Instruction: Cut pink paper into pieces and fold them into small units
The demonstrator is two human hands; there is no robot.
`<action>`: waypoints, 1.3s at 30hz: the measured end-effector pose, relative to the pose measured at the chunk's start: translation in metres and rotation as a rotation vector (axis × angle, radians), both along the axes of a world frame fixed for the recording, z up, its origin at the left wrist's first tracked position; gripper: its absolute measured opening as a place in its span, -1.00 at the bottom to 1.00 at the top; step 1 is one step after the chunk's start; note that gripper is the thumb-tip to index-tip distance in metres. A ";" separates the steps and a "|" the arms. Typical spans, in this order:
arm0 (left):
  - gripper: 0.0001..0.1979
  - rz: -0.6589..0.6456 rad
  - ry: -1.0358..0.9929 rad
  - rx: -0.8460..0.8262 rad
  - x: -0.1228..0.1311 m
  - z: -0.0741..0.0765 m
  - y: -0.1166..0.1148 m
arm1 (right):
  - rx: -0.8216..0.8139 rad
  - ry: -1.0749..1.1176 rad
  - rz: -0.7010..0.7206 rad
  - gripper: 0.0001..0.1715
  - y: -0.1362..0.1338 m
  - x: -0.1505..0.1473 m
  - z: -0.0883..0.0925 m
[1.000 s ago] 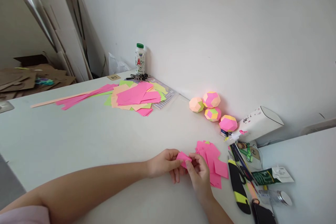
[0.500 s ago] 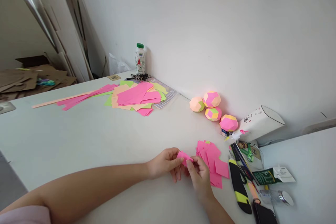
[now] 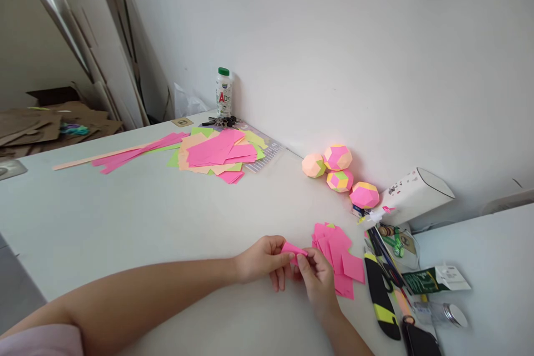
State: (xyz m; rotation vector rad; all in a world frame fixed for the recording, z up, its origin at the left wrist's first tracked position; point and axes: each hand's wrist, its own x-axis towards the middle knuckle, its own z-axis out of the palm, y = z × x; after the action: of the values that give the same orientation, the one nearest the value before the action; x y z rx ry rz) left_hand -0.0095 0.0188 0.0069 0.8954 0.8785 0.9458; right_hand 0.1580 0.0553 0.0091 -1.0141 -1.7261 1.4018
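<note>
A small pink piece of paper (image 3: 294, 248) is held above the white table (image 3: 175, 222) between both hands. My left hand (image 3: 266, 260) pinches its left end between thumb and fingers. At the other end, my right hand (image 3: 317, 277) grips the paper with thumb and forefinger. The paper looks partly folded over along its length; its lower part is hidden behind the thumbs. Just beyond my right hand lies a loose pile of pink paper pieces (image 3: 337, 251), with a bit of green showing at its top.
Several faceted paper balls (image 3: 364, 195) sit against the wall. A black-and-yellow cutter (image 3: 381, 297), a jar (image 3: 444, 314) and a green packet (image 3: 434, 279) crowd the right side. Farther back are coloured sheets (image 3: 217, 150), paper strips (image 3: 137, 151), keys (image 3: 221, 122) and a white bottle (image 3: 224, 94).
The pink paper between my hands has tilted or folded, so less of its face shows now. Both hands stay in nearly the same place.
</note>
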 end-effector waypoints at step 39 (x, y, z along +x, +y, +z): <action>-0.45 -0.083 0.077 -0.008 -0.002 0.008 -0.002 | 0.018 -0.034 -0.024 -0.62 -0.001 0.001 0.002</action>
State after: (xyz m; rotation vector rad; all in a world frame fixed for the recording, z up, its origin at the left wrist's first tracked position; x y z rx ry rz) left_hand -0.0113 0.0171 0.0145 0.9594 0.9036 0.8403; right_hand 0.1590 0.0541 0.0115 -1.0511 -1.7417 1.3589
